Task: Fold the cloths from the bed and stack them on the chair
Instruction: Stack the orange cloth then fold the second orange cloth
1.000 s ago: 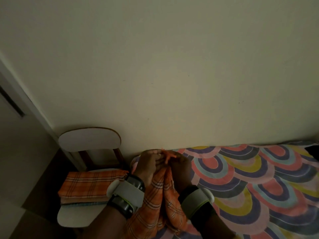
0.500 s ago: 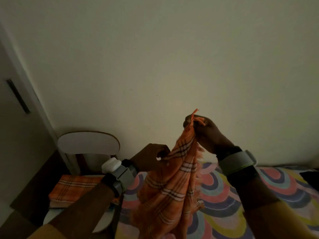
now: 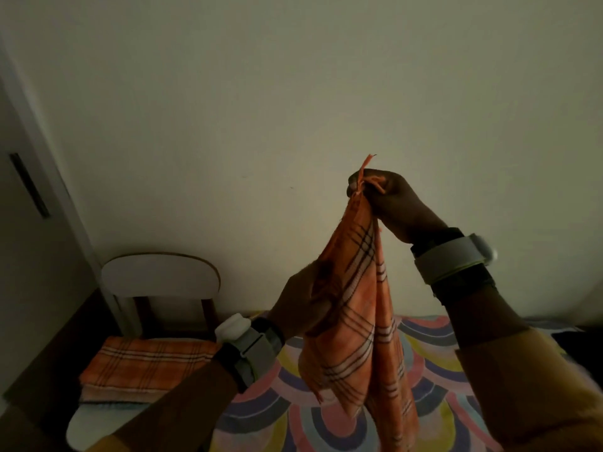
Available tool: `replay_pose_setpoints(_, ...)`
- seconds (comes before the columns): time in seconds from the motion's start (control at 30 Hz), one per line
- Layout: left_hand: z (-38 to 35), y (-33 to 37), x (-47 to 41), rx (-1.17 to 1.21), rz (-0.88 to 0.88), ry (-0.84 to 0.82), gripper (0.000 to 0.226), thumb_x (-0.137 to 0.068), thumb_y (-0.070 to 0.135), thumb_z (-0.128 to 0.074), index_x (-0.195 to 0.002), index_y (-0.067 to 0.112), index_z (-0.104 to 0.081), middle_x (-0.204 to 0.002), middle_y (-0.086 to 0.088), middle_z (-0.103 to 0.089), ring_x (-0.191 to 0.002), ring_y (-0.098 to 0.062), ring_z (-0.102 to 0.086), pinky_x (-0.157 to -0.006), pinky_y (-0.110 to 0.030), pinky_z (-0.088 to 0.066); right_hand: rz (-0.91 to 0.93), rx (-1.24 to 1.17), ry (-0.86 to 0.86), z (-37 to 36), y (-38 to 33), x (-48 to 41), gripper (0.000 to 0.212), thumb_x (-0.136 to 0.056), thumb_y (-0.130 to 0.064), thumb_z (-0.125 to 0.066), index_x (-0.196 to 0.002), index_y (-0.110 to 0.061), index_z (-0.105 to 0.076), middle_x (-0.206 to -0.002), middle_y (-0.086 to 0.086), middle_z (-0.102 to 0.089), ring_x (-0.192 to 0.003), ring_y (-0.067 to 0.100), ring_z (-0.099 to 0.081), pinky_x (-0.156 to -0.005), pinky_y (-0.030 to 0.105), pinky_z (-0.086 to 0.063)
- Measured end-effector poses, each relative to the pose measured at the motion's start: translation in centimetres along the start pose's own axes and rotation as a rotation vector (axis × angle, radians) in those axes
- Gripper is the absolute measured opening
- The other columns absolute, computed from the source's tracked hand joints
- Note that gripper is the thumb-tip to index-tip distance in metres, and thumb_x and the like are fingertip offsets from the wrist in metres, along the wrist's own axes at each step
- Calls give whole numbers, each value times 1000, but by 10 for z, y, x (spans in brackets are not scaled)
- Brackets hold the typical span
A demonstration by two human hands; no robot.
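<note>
- Raised higher than half a second ago: right hand [image 3: 388,203], fist closed on the top corner of the orange plaid cotton cloth [image 3: 355,321], fringe poking above the knuckles.
- Lifted too since a second ago, from low over the bed to mid-air in front of the pale plaster wall [image 3: 293,109].
- Left hand [image 3: 303,305] lower and to the left, fingers curled into the cloth's left edge, gripping a bunch of fabric.
- Long axis of the hanging cloth near vertical, leaning slightly left toward the bottom; gathered narrow at the top, spreading wider below, lower end running out past the bottom of the frame.
- Beneath the cloth, bed with multicoloured scallop-pattern sheet [image 3: 440,370], cloth apart from it.
- At left, white round-backed wooden chair [image 3: 160,275], seat bearing a stack of folded cloths [image 3: 143,363], topmost one orange plaid like the held piece.
- Grey strap-on bands with white modules on both wrists [image 3: 248,347]; yellowish sleeve [image 3: 538,386] on the right arm.
- No readable brand, label or writing anywhere; lighting dim.
- Pale door with dark handle [image 3: 29,184] at far left.
</note>
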State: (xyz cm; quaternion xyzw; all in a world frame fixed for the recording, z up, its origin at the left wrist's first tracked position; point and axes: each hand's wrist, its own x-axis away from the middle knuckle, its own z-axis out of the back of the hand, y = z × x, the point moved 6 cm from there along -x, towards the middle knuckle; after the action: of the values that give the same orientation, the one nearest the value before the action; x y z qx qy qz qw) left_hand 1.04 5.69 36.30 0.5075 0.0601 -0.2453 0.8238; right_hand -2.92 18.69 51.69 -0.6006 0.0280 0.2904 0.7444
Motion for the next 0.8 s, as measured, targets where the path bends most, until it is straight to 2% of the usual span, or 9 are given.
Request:
replay_pose_setpoints(0.1,-24,-13,13,-67,132,-325,76,-80,26,-62,-145,23,-23,-140,-5,-46,-125,-15,-42,-103,-21,-32,-15,-33,135,7,7,8,27,-95,2,-38,-83,-8,-59,-77,6,-55,-68,10,-55,-68,25,-49)
replay_pose_setpoints(0.17,-35,-31,25,-196,229,-490,63,-88,20,-60,-143,18,-30,-140,-8,-46,-127,-19,-42,-90,-10,-27,-26,-70,166,11,11,14,27,-94,5,-38,-83,-8,-60,-76,7,-55,-68,11,-56,-68,25,-50)
replay_pose_setpoints(0.23,-36,-46,35,-341,269,-541,48,-91,26,-52,-134,8,-43,-130,-16,-54,-117,-30,-51,-82,-10,-30,-40,-68,180,15,16,20,28,-93,7,-38,-84,-7,-60,-77,6,-57,-69,11,-58,-69,25,-51)
replay_pose_setpoints(0.37,-17,-87,41,-509,385,-506,56,-66,63,-43,-85,12,-57,-87,-12,-62,-93,-35,-62,-75,-34,-47,-107,-77,252,30,37,33,28,-93,7,-39,-85,-8,-61,-78,5,-59,-72,12,-60,-71,24,-53)
replay_pose_setpoints(0.43,1,-93,42,-598,385,-460,70,-69,71,-35,-97,12,-59,-98,-10,-62,-100,-32,-60,-83,-35,-45,-137,-29,278,39,52,40,31,-93,8,-39,-84,-10,-62,-79,4,-60,-74,12,-60,-72,24,-52)
replay_pose_setpoints(0.5,29,-96,39,-749,345,-384,101,-58,79,-10,-114,11,-57,-113,-12,-60,-106,-27,-56,-91,-35,-40,-176,41,325,50,69,51,33,-92,9,-39,-82,-13,-62,-78,3,-60,-75,10,-59,-74,24,-50)
replay_pose_setpoints(0.57,60,-93,35,-907,272,-337,105,-54,75,1,-114,13,-59,-114,-9,-61,-110,-24,-52,-92,-33,-35,-234,108,377,57,90,61,33,-91,10,-42,-80,-14,-62,-77,3,-60,-72,9,-57,-73,23,-47)
replay_pose_setpoints(0.7,109,-56,22,-892,46,-134,59,-68,58,-40,-85,10,-69,-91,-10,-67,-91,-26,-61,-88,-38,-35,-405,178,544,66,143,78,37,-89,12,-39,-74,-13,-60,-73,5,-58,-73,21,-54,-70,31,-45)
replay_pose_setpoints(0.8,120,-24,18,-1034,-240,101,34,-68,45,-45,-61,16,-61,-66,-2,-64,-76,-24,-59,-78,-37,-30,-524,255,646,66,170,85,33,-81,15,-34,-72,-5,-59,-73,12,-58,-77,27,-54,-73,38,-46)
